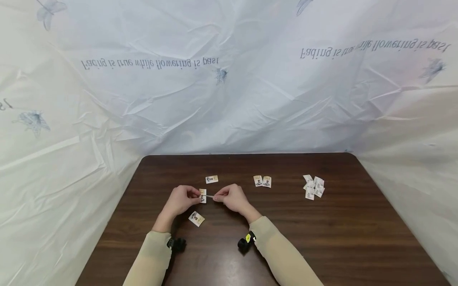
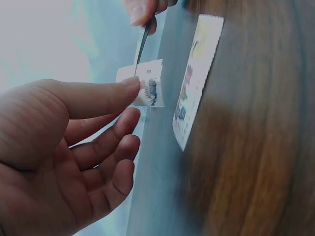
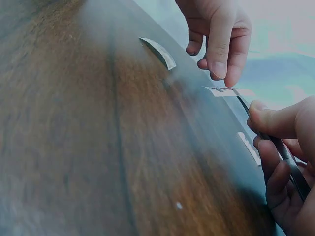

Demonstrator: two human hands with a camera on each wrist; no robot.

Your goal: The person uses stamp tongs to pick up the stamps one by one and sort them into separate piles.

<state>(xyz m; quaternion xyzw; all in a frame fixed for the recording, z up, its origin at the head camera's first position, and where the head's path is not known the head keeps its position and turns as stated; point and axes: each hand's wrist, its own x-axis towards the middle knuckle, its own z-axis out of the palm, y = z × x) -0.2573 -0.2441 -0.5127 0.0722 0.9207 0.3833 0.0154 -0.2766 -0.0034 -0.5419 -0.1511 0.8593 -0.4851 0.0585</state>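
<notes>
My left hand (image 1: 181,200) pinches a small printed stamp (image 2: 150,87) between thumb and index finger, its other fingers loosely bent below. Facing it, my right hand (image 1: 233,197) grips dark, slim tweezers (image 3: 294,173) whose tips meet the stamp near the left thumb. In the head view the stamp (image 1: 203,196) shows pale yellow and white between both hands. One stamp (image 1: 196,219) with a toothed edge lies on the table just nearer my body than the left hand. Another stamp (image 1: 212,179) lies beyond the hands.
On the brown wooden table (image 1: 286,238), two stamps (image 1: 262,181) lie side by side right of centre at the back. Farther right is a loose, overlapping pile of several stamps (image 1: 314,187). A white printed sheet (image 1: 229,111) hangs behind the table's far edge.
</notes>
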